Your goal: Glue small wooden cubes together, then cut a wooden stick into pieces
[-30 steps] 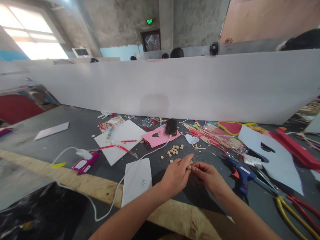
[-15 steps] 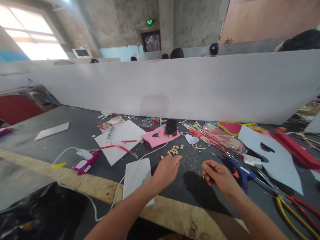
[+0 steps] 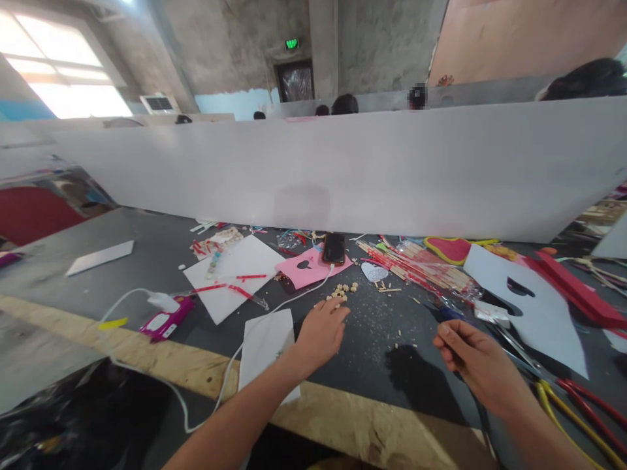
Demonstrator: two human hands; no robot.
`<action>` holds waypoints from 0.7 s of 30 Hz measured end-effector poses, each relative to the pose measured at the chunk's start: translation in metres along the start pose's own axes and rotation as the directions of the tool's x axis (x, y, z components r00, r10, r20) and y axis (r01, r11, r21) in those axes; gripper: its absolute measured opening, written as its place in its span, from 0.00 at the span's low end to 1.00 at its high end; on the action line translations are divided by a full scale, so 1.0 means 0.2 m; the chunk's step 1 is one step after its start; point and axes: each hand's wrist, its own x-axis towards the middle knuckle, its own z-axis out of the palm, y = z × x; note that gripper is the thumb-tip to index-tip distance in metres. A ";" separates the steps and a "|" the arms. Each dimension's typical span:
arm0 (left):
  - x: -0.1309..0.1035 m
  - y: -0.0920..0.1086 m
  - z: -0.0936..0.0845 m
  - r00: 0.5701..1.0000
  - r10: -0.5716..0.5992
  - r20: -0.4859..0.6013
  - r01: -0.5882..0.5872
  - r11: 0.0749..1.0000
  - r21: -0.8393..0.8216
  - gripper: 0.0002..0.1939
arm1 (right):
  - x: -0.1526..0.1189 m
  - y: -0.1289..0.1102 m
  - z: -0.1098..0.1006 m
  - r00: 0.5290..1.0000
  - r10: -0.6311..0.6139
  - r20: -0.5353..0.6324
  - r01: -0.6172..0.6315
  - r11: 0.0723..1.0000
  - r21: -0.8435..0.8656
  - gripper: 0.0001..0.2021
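Observation:
My left hand [image 3: 321, 331] reaches over the dark tabletop with its fingers stretched out, the tips at the near edge of a small pile of pale wooden beads [image 3: 343, 291]. Nothing shows in its grasp. On the right, my right hand [image 3: 473, 356] is closed, thumb against curled fingers; whatever it may hold is hidden. It covers most of a blue glue gun [image 3: 448, 313], whose front part shows just beyond the fingers. Between the hands lie tiny wooden bits [image 3: 399, 333]. A white heart cutout [image 3: 375, 272] rests past the beads, beside short sticks [image 3: 389, 290].
A phone [image 3: 334, 249] on pink foam [image 3: 308, 269] has a white cable running to a purple box [image 3: 168, 318]. White sheets [image 3: 267, 339] lie left. Bundled sticks [image 3: 416, 264], a white cutout sheet [image 3: 529, 307] and yellow- and red-handled tools [image 3: 563, 398] occupy the right. A white partition [image 3: 304, 170] stands behind.
My right hand has moved right, from above the bare tabletop to over the glue gun. Small wooden bits now show where it was. My left hand has shifted slightly, its fingers lower toward the beads.

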 end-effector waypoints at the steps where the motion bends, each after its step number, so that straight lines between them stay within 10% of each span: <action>1: -0.01 0.02 0.01 1.000 0.014 0.004 -0.014 0.999 -0.031 0.15 | 0.00 0.01 0.00 1.000 0.012 0.005 -0.012 1.000 0.005 0.17; 11: -0.03 0.31 0.04 0.982 0.185 0.048 -0.160 0.932 -0.326 0.12 | -0.05 0.12 0.09 0.986 0.102 0.134 -0.098 0.995 -0.035 0.17; 21: -0.05 0.33 0.09 0.979 0.195 0.065 -0.158 0.914 -0.374 0.12 | -0.12 0.14 0.02 0.999 0.040 0.013 -0.037 0.976 -0.216 0.23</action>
